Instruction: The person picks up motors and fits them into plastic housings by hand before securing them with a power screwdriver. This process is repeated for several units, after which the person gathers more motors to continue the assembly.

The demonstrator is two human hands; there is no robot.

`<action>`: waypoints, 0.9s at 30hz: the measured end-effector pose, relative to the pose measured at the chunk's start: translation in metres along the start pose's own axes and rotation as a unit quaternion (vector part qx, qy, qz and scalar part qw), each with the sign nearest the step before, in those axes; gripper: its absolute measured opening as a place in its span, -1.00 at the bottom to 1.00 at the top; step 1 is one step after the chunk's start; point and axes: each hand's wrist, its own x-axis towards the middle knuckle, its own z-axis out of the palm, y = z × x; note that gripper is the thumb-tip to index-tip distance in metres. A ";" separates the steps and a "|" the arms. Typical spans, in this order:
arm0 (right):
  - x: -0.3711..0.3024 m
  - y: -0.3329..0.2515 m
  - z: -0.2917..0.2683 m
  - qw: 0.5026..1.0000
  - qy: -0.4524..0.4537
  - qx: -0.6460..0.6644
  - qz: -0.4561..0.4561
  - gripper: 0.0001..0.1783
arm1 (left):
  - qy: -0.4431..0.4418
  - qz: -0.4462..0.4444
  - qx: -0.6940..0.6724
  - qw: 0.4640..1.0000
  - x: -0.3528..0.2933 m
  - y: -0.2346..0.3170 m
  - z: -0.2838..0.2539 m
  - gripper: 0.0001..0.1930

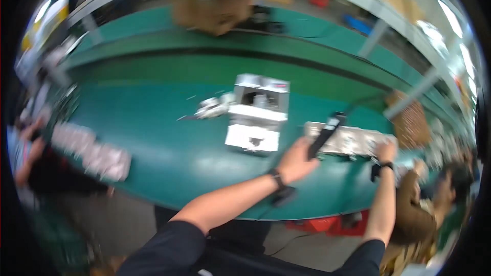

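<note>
My left hand (297,161) is closed round a long black handheld tool (324,138), whose exact kind I cannot make out. The tool slants up and to the right, across the left part of a pale moulded tray (352,141) with several compartments. At the tray's right end, my right hand (385,151) is closed on its edge; motion blur softens the fingers. Left of the tray stands an open white box (258,114) with dark and pale contents showing inside. Small white parts (215,106) lie beside the box.
Another pale tray (92,151) lies on the green table (179,158) at left, near another person's hands (31,145). A co-worker (424,207) is close on my right. Cardboard boxes (215,7) sit on the shelf behind; red bins (327,225) are below the table edge.
</note>
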 end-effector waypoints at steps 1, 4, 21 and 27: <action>0.001 -0.022 -0.013 0.998 0.051 0.007 -0.020 -0.50 | 0.014 -0.020 -0.019 1.000 -0.003 0.005 -0.016 -0.52; -0.065 -0.148 -0.123 0.915 0.087 0.392 -0.026 -0.52 | 0.068 -0.085 -0.004 0.994 -0.043 0.030 -0.073 -0.62; -0.339 -0.398 -0.293 0.315 -0.181 0.928 -0.087 -0.67 | 0.313 -0.195 0.377 0.850 -0.259 0.061 -0.390 -0.55; -0.338 -0.433 -0.302 0.413 -0.051 0.903 -0.112 -0.65 | 0.211 -0.353 0.607 0.680 -0.343 -0.002 -0.517 -0.71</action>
